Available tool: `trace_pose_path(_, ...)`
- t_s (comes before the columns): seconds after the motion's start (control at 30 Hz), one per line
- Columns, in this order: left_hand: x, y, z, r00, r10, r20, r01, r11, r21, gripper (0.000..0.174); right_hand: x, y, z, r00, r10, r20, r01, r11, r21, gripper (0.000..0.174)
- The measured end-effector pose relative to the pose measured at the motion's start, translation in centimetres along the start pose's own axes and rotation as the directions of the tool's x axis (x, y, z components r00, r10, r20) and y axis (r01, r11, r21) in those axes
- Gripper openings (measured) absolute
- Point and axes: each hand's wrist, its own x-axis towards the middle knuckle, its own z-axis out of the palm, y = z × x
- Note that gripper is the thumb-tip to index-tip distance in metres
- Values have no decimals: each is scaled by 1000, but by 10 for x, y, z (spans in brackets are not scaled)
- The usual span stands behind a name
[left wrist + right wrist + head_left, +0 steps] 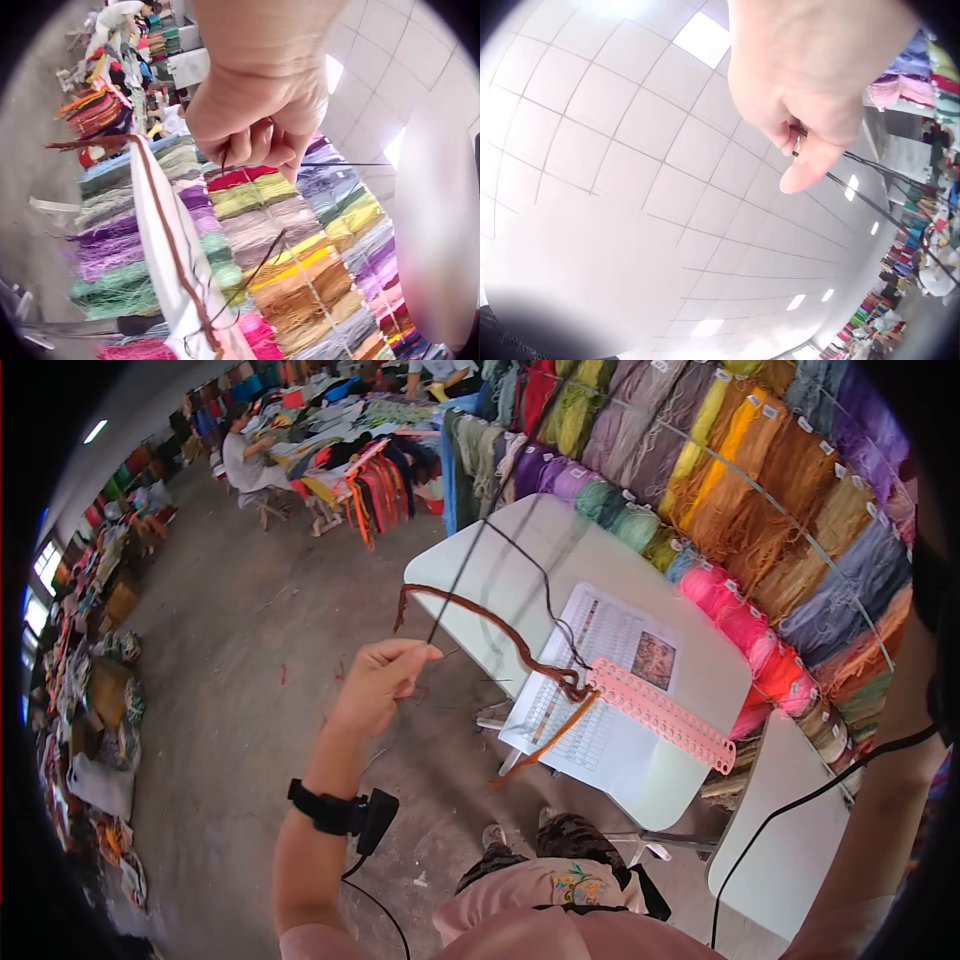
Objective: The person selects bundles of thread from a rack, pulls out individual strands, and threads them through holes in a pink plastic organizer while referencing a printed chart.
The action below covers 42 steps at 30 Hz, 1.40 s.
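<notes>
My left hand (375,678) is raised beside the small white table, its fingers curled and pinching a dark thread (461,575). In the left wrist view a dark strand comes out from the curled fingers (261,141). My right arm is lifted along the right edge of the head view, with the hand out of that frame. The right wrist view shows my right hand (810,97) pinching dark thread (877,206) between thumb and fingers. A pink strip with rows of holes (660,712) lies on the table, with brown yarn (490,618) and orange-brown yarn (552,738) hanging from its end.
Printed chart sheets (600,620) lie under the strip on the white table (690,785). Hanks of coloured yarn (740,460) hang on a rack behind it. A seated person (250,460) works at a heaped table further back. A black cable (790,805) runs from my right arm.
</notes>
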Motion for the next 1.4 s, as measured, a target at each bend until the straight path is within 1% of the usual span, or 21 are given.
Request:
trace_pose_path(0.13,5,-23,3,990,-17,-140,37,989,142,16,25,26,-50,1000,-6,-3,6,987,161,23)
trace_pose_path(0.23,9,-29,9,962,-108,-252,155,972,177,14,59,37,-85,998,-36,43,22,952,306,23)
trace_pose_path(0.33,13,-41,11,964,-160,-210,217,935,281,15,107,38,-122,985,-103,141,22,874,486,23)
trace_pose_path(0.37,13,-52,10,968,-2,-251,130,860,494,16,123,39,-135,971,-138,194,9,835,550,23)
trace_pose_path(0.43,8,-81,12,924,321,-209,-6,558,830,20,153,47,-165,945,-196,261,-8,785,619,23)
trace_pose_path(0.47,-1,-79,23,895,348,-280,30,579,815,22,159,49,-171,954,-195,228,28,815,579,23)
trace_pose_path(0.5,-12,-72,35,862,369,-347,63,601,797,23,148,65,-176,985,-169,38,144,919,367,21)
trace_pose_path(0.57,-31,-64,58,914,-33,-404,162,944,288,20,116,92,-172,927,-177,-331,132,979,-153,18)
trace_pose_path(0.63,-32,-75,102,911,-306,-278,366,909,200,20,77,130,-152,737,-368,-566,-62,797,-600,20)
trace_pose_path(0.67,-28,-76,131,918,-369,-149,391,903,176,22,62,166,-106,904,-188,-385,53,941,-335,20)
trace_pose_path(0.7,-23,-81,160,908,-418,-17,415,896,157,25,41,193,-60,982,-81,-168,46,978,-202,16)
trace_pose_path(0.73,-18,-94,182,905,-425,-1,425,905,27,25,21,218,-12,998,31,60,-26,996,-85,13)
trace_pose_path(0.77,-15,-109,200,903,-430,10,429,897,-106,26,8,226,27,949,278,150,-281,960,2,10)
trace_pose_path(0.8,-10,-120,212,889,-455,-51,437,877,-201,27,-3,249,51,918,293,266,-314,949,38,11)
trace_pose_path(0.87,-2,-135,229,843,-510,-170,419,822,-385,28,-17,280,80,884,271,380,-296,955,8,9)
trace_pose_path(0.97,12,-134,236,798,-544,-259,352,770,-532,26,-30,289,108,950,176,257,-162,984,-73,10)
trace_pose_path(1.1,24,-146,222,797,-559,-228,484,818,-311,23,-46,284,112,958,52,281,-21,994,-111,15)
trace_pose_path(1.17,25,-146,216,830,-494,-259,483,869,-110,22,-48,281,108,926,-131,355,195,970,-149,25)
trace_pose_path(1.3,28,-143,209,836,-478,-269,454,878,-150,21,-54,269,111,829,-279,484,437,863,-252,44)
trace_pose_path(1.33,30,-147,207,855,-441,-274,416,897,-146,21,-54,269,111,799,-277,533,471,840,-270,52)
trace_pose_path(1.4,30,-152,206,867,-412,-282,379,911,-164,19,-55,266,113,811,-297,503,478,833,-278,50)
